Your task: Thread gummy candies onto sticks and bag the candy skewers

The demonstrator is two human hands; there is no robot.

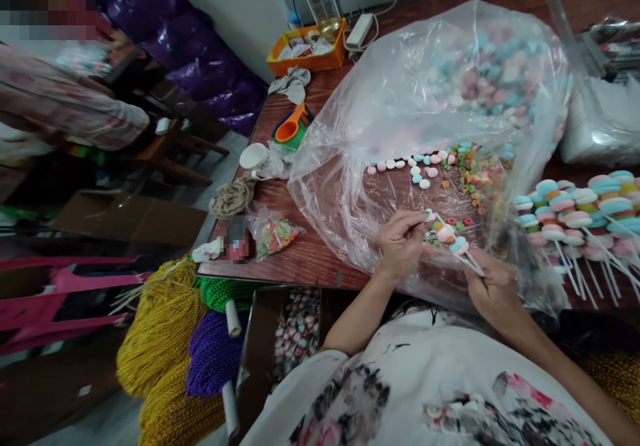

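My right hand (493,285) is closed around the lower ends of white sticks, at least two. Pastel discs in pink, white and blue are threaded on a stick (446,234) above that grip. On the left, the fingers of my left hand (403,243) pinch a small pale disc (430,215) by the stick's upper end. Beneath both hands spreads a clear plastic bag (345,213). Loose pastel discs (425,184) lie on it in a rough row, beside small green and orange rings (470,179). Several finished-looking sticks of stacked discs (575,219) lie at the right.
A large pile of pastel discs (495,79) sits under the plastic at the back. Left on the wooden table are a bag of colourful pieces (275,236), a white cup (254,157) and an orange scoop (290,125). Behind stands a yellow tray (305,63). Another person (75,99) is at far left.
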